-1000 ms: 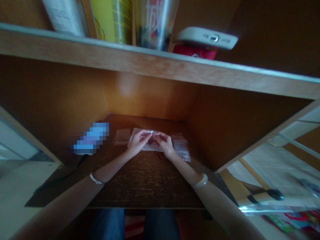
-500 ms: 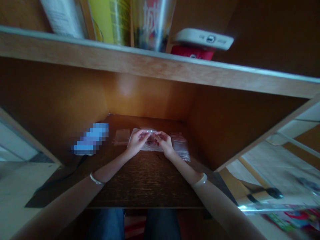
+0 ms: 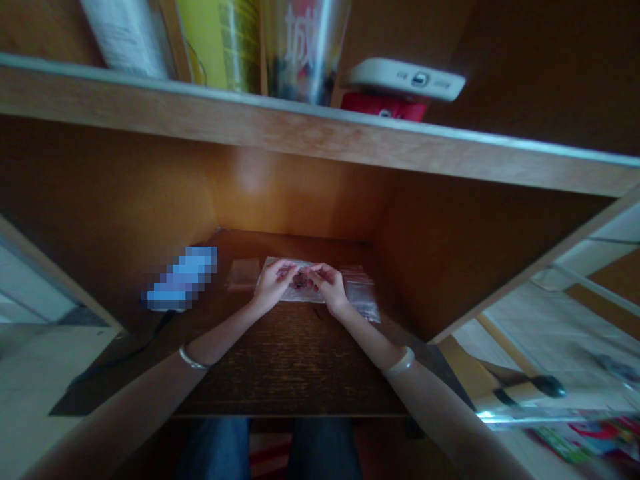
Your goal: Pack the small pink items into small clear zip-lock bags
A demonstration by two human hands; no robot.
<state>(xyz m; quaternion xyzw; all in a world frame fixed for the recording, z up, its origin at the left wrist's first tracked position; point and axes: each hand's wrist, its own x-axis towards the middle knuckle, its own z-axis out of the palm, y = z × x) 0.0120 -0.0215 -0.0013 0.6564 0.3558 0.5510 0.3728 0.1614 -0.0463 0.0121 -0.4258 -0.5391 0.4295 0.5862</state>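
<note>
My left hand [image 3: 274, 280] and my right hand [image 3: 329, 283] face each other over the desk, thumbs and fingers pinched inward. Between the fingertips is thin clear plastic that looks like a small bag; its edges are hard to make out. Small dark reddish pieces [image 3: 301, 280] show in the gap between my hands, and I cannot tell whether they lie inside that plastic or on the sheet below. Beneath both hands lies a larger clear plastic bag [image 3: 295, 298]. Empty clear zip bags [image 3: 363, 300] lie right of my right hand, and another flat clear packet [image 3: 244, 274] left of my left.
A blurred-out phone-like device [image 3: 183, 280] with a black cable [image 3: 145, 343] sits at the left. A shelf edge [image 3: 300, 127] crosses above, carrying a white box [image 3: 407, 77], a red box [image 3: 383, 107] and tall containers. Side panels wall in the dark wooden desktop [image 3: 285, 360].
The shiny clear plastic at the top between my fingertips has tipped down and shows less. My fingers have shifted only slightly, and the surrounding things are where they were.
</note>
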